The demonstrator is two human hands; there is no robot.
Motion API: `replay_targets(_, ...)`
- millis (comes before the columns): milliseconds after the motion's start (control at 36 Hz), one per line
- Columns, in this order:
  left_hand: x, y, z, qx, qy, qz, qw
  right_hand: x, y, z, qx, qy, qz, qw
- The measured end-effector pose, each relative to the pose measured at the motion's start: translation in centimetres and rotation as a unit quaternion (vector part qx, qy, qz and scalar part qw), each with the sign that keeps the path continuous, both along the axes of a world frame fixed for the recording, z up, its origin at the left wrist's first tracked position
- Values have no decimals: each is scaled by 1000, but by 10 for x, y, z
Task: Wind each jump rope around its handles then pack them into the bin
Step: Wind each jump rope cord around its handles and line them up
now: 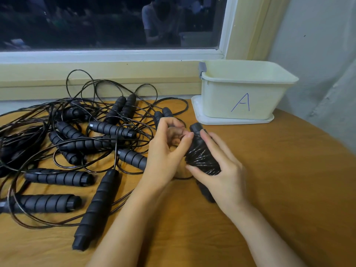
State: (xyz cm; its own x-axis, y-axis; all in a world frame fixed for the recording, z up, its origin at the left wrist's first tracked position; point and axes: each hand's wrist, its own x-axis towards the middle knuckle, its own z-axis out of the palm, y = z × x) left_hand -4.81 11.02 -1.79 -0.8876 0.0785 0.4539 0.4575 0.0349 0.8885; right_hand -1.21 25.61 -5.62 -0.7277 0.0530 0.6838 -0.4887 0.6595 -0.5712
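Two bare hands meet over a wooden table (269,180), seen from above. The right hand (223,170) is wrapped around a wound rope (202,157): black cord coiled tightly about a pair of black handles held together, tilted with the top end pointing away. Its thumb presses the coil low on the left side, and its fingers lie across the upper part. The left hand (165,151) is just beside it, fingers curled, thumb and fingertips pinched together near the top of the bundle and touching the right hand's fingertips. Whether it pinches a cord end cannot be told.

Left of the hands lies a pile (77,143) of loose ropes: many black ribbed foam handles pointing every way, tangled in thin glossy black cord that loops toward the window sill (96,78). One long handle (98,209) lies nearest, angled toward the left forearm.

At the far right of the table, well apart from the hands, stands a cream plastic bin (244,101) marked with a blue letter A, resting on its lid (231,121). Its inside is hidden.
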Motion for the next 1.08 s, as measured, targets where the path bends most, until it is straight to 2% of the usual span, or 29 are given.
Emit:
replay_targets(167, 1, -3, 4, -50, 21, 12, 998, 1, -3, 2, -36, -34, 18, 999)
replay_targets(389, 3, -8, 5, -34, -63, -24, 997, 3, 0, 5, 20, -38, 3, 999)
replay_targets(528, 0, 1, 3, -87, -105, -17, 991, 7, -9, 8, 53, -28, 9, 998)
replay_targets(639, 1, 0, 2, 12, -182, -65, 981, 13, -14, 14, 30, -106, 10, 994)
replay_targets(722, 1, -1, 3, 86, -190, -43, 977, 12, -8, 18, 60, -154, -20, 986)
replay_targets(778, -1, -3, 6, 134, -199, -33, 970, 12, -5, 22, 64, -221, -22, 973)
replay_targets(833, -1, -6, 8, 158, -219, -53, 961, 12, -6, 22, -18, -273, 45, 961)
replay_targets(917, -1, -13, 12, 171, -248, -132, 944, 11, -7, 18, -136, -296, 136, 936)
replay_targets(1000, -1, -16, 15, 171, -242, -176, 939, 13, -10, 16, -203, -309, 194, 909)
replay_targets(1083, 0, -14, 14, 182, -230, -180, 939, 14, -14, 15, -232, -301, 195, 904)
